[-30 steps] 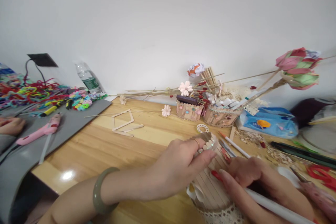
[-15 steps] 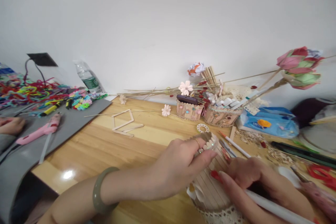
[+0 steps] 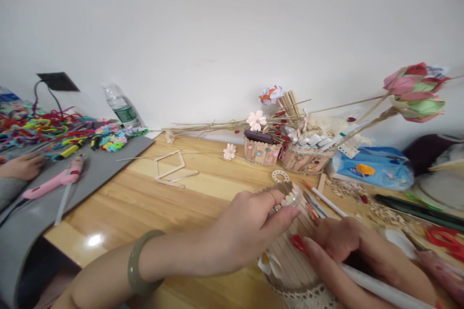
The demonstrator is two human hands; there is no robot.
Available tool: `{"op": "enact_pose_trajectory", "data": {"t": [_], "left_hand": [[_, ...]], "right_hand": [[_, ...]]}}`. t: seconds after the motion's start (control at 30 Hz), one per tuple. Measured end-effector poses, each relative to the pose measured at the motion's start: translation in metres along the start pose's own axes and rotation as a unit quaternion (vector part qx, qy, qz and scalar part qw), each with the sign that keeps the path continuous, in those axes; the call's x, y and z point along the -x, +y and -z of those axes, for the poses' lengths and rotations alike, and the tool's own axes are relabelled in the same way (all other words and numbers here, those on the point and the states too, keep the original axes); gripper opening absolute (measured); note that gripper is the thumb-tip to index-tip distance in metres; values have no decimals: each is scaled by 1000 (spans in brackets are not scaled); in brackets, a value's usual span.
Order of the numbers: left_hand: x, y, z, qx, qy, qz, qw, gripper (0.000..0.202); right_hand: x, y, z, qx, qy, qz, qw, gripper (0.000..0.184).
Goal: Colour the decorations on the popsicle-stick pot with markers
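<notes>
My left hand (image 3: 250, 231), with a green bangle at its wrist, is closed over the upper rim of a craft-stick holder (image 3: 290, 260), steadying it at a tilt. Lace trim rings the holder's lower end, and white petal shapes sit on its left side. Between the fingers of my right hand (image 3: 355, 251) is a white-handled paintbrush (image 3: 384, 287), gripped close to the wooden side. A red patch (image 3: 297, 244) shows on the sticks just beyond my fingertips; the brush tip is not clearly seen apart from it.
Two stick baskets (image 3: 263, 152) with flowers and tubes stand at the back. A blue tissue pack (image 3: 373, 169), wood shavings and red scissors (image 3: 445, 239) lie right. At left are a pink glue gun (image 3: 54, 183), bright pipe cleaners, a water bottle (image 3: 123, 106) and another person's hand (image 3: 25, 166).
My right hand has shifted very slightly, and more red shows by its fingertips. My left hand keeps its hold on the holder. The other person's hand has moved right, further into view.
</notes>
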State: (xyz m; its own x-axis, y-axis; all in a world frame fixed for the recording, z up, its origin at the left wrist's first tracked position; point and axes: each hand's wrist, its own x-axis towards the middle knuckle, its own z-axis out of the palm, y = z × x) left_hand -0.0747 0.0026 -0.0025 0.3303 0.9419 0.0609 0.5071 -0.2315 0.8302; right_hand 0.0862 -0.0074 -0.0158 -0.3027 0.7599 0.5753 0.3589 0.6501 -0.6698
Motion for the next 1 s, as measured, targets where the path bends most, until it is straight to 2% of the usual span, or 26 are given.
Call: {"op": "enact_pose_trajectory", "data": {"t": [0.07,0.2,0.33,0.43,0.57,0.7,0.87,1.0], "left_hand": [[0,0,0,0,0,1,1000,29],[1,0,1,-2,-4,-2,1000,28],[1,1,1,-7,-2,2,1000,29],[1,1,1,7,-5,-4,1000,28],[2,2,1,11,-3,-5,1000,28],[1,2,1,5,-2,-4,1000,29],[1,1,1,5,-4,-6,1000,27],[1,1,1,10,-4,-6,1000,27]], "right_hand": [[1,-1,-1,-16,17,-3,1000,27],[2,-2,-1,-10,0,-20,1000,26],[3,-2,0,-10,19,-50,998,28],[3,-1,-1,-10,5,-39,999,25],[1,-1,0,-18,22,-31,999,29],[-1,-2,0,-9,-15,-23,1000,23],[3,-2,-1,-17,24,-48,998,27],[4,-2,-1,-23,11,-45,999,27]]}}
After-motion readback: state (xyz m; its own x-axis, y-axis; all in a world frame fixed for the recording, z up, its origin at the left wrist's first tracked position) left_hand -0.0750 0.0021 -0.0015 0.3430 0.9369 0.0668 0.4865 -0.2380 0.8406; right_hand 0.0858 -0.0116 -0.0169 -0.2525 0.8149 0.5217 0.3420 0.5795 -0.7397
